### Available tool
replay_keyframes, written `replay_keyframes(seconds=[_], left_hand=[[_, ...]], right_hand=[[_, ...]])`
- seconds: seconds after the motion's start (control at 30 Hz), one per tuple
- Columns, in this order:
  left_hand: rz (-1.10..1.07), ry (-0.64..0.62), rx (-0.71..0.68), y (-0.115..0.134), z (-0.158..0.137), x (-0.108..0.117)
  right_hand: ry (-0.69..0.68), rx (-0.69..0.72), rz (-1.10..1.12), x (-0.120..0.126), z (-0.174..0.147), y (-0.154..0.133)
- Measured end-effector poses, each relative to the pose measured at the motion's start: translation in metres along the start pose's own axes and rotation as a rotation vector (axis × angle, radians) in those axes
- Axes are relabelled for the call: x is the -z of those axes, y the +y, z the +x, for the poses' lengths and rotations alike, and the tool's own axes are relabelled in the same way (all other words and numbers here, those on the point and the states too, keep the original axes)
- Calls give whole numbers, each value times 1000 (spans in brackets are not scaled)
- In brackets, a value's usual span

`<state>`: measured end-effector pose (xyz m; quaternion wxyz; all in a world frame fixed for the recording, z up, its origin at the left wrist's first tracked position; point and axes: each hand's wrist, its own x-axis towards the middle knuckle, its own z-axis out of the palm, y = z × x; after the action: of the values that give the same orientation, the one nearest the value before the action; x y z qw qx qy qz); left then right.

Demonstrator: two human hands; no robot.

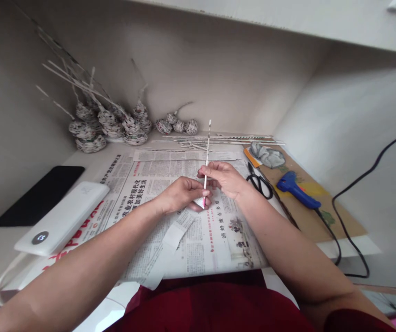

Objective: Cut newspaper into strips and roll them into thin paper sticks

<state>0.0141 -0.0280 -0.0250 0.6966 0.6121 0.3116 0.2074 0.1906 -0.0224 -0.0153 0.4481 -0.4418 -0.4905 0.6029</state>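
Note:
A thin, whitish rolled-paper stick [207, 152] stands nearly upright between my two hands over the spread newspaper [156, 184]. My left hand [187, 192] is closed on its lower end, where a pink spot shows. Higher up, my right hand [226, 177] pinches the same stick between thumb and fingers. From beneath my left hand a cut newspaper strip [173, 237] trails down toward the table's front edge. Whether the strip is wound onto the stick is hidden by my fingers.
Several woven paper gourds [109, 122] stand at the back left. Paper sticks [218, 139] lie along the back wall. On the right are black scissors [260, 182], a grey cloth [268, 155] and a blue glue gun [298, 190] with its cord. A white power bank [62, 216] lies left.

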Motion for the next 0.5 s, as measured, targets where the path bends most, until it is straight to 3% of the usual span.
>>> replay_keyframes(seconds=[0.17,0.33,0.43,0.5], left_hand=[[-16,32,-14,-1,1,0],[-12,4,-4,-2,1,0],[-29,47,-23,-2,1,1],[-30,37,-24,-1,1,1]], right_hand=[[-136,-28,-27,1,-1,-1],[-16,-13,13,1,0,1],[-140,-40,-39,3,0,-1],[-141,-44,-46,4,0,-1]])
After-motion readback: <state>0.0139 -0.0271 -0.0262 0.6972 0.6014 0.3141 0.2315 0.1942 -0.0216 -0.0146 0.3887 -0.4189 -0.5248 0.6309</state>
